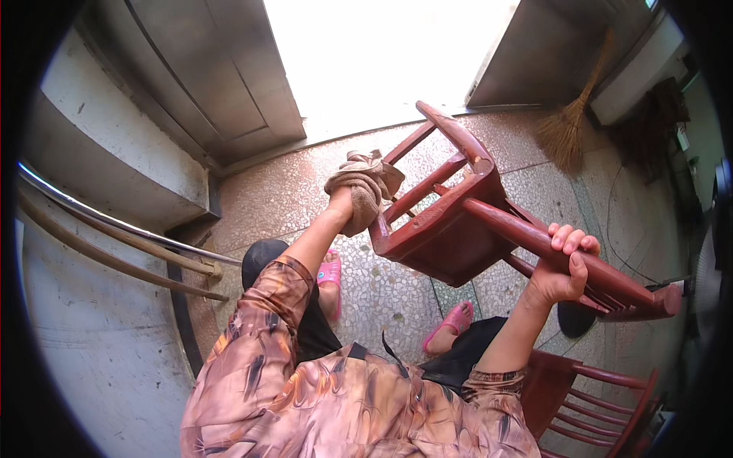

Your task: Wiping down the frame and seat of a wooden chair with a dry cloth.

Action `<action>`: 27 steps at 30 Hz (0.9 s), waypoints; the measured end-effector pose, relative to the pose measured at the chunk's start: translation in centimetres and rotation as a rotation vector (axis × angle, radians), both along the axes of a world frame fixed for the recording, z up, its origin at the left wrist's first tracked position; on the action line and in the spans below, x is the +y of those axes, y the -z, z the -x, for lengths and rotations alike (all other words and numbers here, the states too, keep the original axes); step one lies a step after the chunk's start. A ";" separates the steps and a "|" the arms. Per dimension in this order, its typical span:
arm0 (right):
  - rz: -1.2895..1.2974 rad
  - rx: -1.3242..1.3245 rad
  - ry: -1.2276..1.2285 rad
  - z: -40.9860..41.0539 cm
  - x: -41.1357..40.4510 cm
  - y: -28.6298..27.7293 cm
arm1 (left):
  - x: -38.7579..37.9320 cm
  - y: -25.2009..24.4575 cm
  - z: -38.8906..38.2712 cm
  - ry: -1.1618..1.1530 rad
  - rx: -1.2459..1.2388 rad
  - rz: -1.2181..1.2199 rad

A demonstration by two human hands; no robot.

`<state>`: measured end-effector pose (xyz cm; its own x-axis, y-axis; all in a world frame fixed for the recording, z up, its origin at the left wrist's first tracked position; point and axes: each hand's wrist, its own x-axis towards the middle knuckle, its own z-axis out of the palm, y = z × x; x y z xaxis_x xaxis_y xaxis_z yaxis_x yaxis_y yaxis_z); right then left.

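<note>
A dark red wooden chair [452, 223] is tipped over in front of me, its legs toward the doorway and its slatted back to the right. My right hand [564, 260] is wrapped around a thick rail of the chair's back. A crumpled brown cloth [366, 186] covers most of my left hand [342, 201], which holds it against the chair's leg side, near the seat corner. The fingers of that hand are hidden in the folds. Whether the chair touches the floor cannot be seen.
A straw broom [572, 123] leans by the metal door at the upper right. Wooden poles [143, 243] and a shiny metal tube [114, 206] lean at left. Behind my right arm stands another red chair [550, 389]. A fan [705, 260] is at the right edge; a cable [613, 229] crosses the terrazzo floor [378, 286].
</note>
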<state>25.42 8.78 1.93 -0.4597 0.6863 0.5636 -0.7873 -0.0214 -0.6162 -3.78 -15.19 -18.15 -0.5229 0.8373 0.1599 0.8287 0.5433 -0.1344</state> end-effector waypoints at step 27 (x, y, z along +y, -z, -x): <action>0.078 -0.551 -0.046 22.0 -7.4 -4.3 | -2.7 -16.6 -1.9 0.064 -0.002 -0.779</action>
<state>3.40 1.37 6.19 -0.7025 0.6885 0.1802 -0.3466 -0.1099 -0.9315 -1.92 -17.88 -1.53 -0.4782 0.5125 0.7132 0.8615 0.4314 0.2677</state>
